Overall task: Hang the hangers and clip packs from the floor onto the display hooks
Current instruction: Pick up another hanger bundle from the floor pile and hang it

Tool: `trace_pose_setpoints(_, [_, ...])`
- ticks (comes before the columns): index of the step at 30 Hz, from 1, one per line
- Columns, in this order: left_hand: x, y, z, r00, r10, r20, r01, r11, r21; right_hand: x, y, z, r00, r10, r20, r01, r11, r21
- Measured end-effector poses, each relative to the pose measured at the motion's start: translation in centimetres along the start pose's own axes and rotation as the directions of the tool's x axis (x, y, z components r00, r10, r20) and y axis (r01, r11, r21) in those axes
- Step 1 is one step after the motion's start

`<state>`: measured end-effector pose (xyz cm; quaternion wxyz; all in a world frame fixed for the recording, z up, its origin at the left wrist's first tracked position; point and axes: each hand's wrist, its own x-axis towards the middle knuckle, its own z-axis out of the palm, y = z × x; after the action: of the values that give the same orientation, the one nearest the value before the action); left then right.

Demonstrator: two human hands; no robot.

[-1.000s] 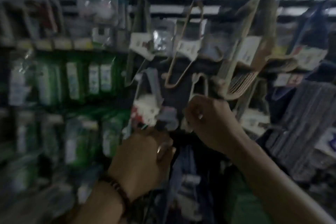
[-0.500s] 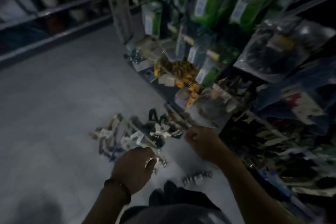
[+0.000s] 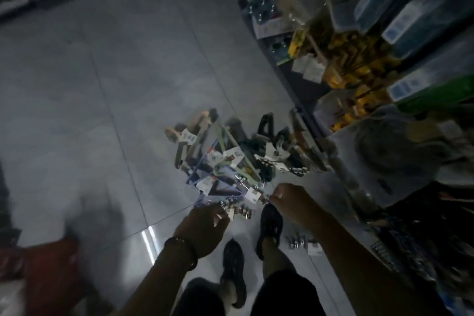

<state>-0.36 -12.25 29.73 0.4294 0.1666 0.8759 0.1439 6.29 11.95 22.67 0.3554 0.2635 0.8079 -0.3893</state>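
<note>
Grey tiled floor (image 3: 102, 84) carries a tangled pile of hangers (image 3: 218, 151) in beige, green, blue and black, with white tags; print unreadable. Left hand (image 3: 202, 228): fingers curled at a clip pack (image 3: 246, 210) on the pile's near edge; grip unconfirmed. Right hand (image 3: 289, 200) pinches the pack's other end. Display shelving (image 3: 359, 59) stands right, just beside the pile.

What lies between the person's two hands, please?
In the head view, a clip pack with a white card spans from left hand to right hand, both seemingly pinching it.
</note>
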Motion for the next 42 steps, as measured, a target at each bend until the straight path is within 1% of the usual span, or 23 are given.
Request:
trace_pose_setpoints(4, [10.6, -4.3, 2.8, 0.991, -0.071, 0.116, 0.071, 0.997, 0.005, 11.2, 1.6, 2.4, 0.999, 0.027, 0.038, -0.025, 0.998, -0.057])
trace_pose_setpoints(8, [21.1, -12.0, 6.4, 0.974, -0.152, 0.169, 0.135, 0.985, 0.106, 22.5, 3.9, 7.3, 0.995, 0.063, 0.077, -0.056, 0.994, -0.098])
trace_pose_setpoints(11, [29.7, -19.0, 9.1, 0.954, -0.249, 0.170, 0.227, 0.964, 0.134, 30.9, 5.7, 12.0, 0.990, 0.097, 0.099, -0.083, 0.987, -0.134])
trace_pose_setpoints(13, [35.6, -23.9, 11.0, 0.952, -0.279, 0.128, 0.256, 0.952, 0.168, 36.3, 6.7, 15.4, 0.991, 0.104, 0.087, -0.089, 0.982, -0.169])
trace_pose_setpoints(15, [40.7, -27.3, 12.3, 0.966, -0.255, 0.041, 0.245, 0.955, 0.165, 41.0, 6.8, 18.3, 0.991, 0.121, 0.051, -0.109, 0.973, -0.201])
trace_pose_setpoints(17, [45.3, -30.9, 13.7, 0.974, -0.222, -0.038, 0.225, 0.964, 0.140, 45.9, 7.1, 21.4, 0.994, 0.109, -0.031, -0.113, 0.963, -0.243])
trace_pose_setpoints(18, [47.1, -32.7, 14.3, 0.978, -0.191, -0.086, 0.203, 0.966, 0.158, 47.8, 7.0, 22.8, 0.993, 0.100, -0.057, -0.111, 0.962, -0.248])
trace_pose_setpoints(20, [49.8, -36.3, 15.9, 0.974, -0.146, -0.174, 0.189, 0.947, 0.260, 51.3, 7.2, 25.2, 0.991, 0.092, -0.094, -0.111, 0.970, -0.218])
trace_pose_setpoints(22, [51.4, -38.8, 17.8, 0.969, -0.196, -0.152, 0.230, 0.941, 0.247, 53.6, 7.8, 27.3, 0.989, 0.111, -0.095, -0.126, 0.977, -0.171])
trace_pose_setpoints(24, [52.3, -40.3, 19.1, 0.962, -0.246, -0.120, 0.266, 0.943, 0.201, 55.0, 8.3, 29.0, 0.991, 0.113, -0.078, -0.121, 0.987, -0.107])
trace_pose_setpoints(25, [52.6, -40.8, 19.4, 0.959, -0.242, -0.146, 0.268, 0.944, 0.193, 55.4, 8.7, 29.7, 0.989, 0.110, -0.099, -0.119, 0.990, -0.082])
trace_pose_setpoints(26, [52.8, -41.4, 19.6, 0.962, -0.219, -0.164, 0.251, 0.946, 0.204, 55.7, 9.0, 30.3, 0.986, 0.096, -0.137, -0.106, 0.992, -0.063])
trace_pose_setpoints(28, [52.5, -41.9, 19.4, 0.978, -0.154, -0.142, 0.188, 0.944, 0.270, 55.8, 9.3, 30.6, 0.974, 0.049, -0.221, -0.069, 0.994, -0.080])
trace_pose_setpoints(29, [51.9, -42.2, 19.3, 0.984, -0.135, -0.115, 0.165, 0.937, 0.307, 55.5, 9.2, 30.6, 0.970, 0.025, -0.241, -0.044, 0.996, -0.074])
trace_pose_setpoints(30, [51.1, -42.6, 19.4, 0.986, -0.131, -0.107, 0.157, 0.940, 0.303, 55.1, 9.1, 30.6, 0.970, -0.006, -0.244, -0.008, 0.999, -0.054])
trace_pose_setpoints(33, [47.5, -42.8, 20.6, 0.973, -0.193, -0.128, 0.218, 0.947, 0.236, 52.3, 8.3, 30.5, 0.946, -0.075, -0.314, 0.087, 0.996, 0.024])
trace_pose_setpoints(35, [45.0, -42.8, 22.3, 0.957, -0.274, -0.100, 0.288, 0.937, 0.195, 50.0, 7.2, 30.3, 0.926, -0.056, -0.373, 0.094, 0.992, 0.084])
trace_pose_setpoints(36, [44.0, -42.9, 23.5, 0.947, -0.315, -0.052, 0.320, 0.937, 0.140, 48.9, 6.5, 30.1, 0.913, -0.047, -0.406, 0.091, 0.992, 0.091])
trace_pose_setpoints(38, [42.7, -42.8, 26.1, 0.920, -0.367, 0.137, 0.372, 0.928, -0.014, 46.9, 5.2, 29.9, 0.875, -0.032, -0.483, 0.088, 0.992, 0.094])
trace_pose_setpoints(39, [42.1, -42.3, 27.0, 0.904, -0.352, 0.242, 0.383, 0.919, -0.094, 46.0, 4.6, 29.8, 0.865, 0.009, -0.502, 0.063, 0.990, 0.127])
trace_pose_setpoints(40, [41.8, -42.0, 28.1, 0.896, -0.323, 0.303, 0.384, 0.908, -0.168, 44.9, 3.9, 29.6, 0.861, 0.049, -0.507, 0.043, 0.985, 0.169])
trace_pose_setpoints(41, [41.7, -41.7, 28.6, 0.899, -0.313, 0.305, 0.391, 0.888, -0.241, 44.0, 3.5, 29.6, 0.865, 0.083, -0.495, 0.034, 0.974, 0.223])
trace_pose_setpoints(42, [41.4, -41.0, 28.8, 0.916, -0.321, 0.239, 0.389, 0.855, -0.344, 43.0, 3.1, 29.7, 0.876, 0.107, -0.471, 0.053, 0.948, 0.313])
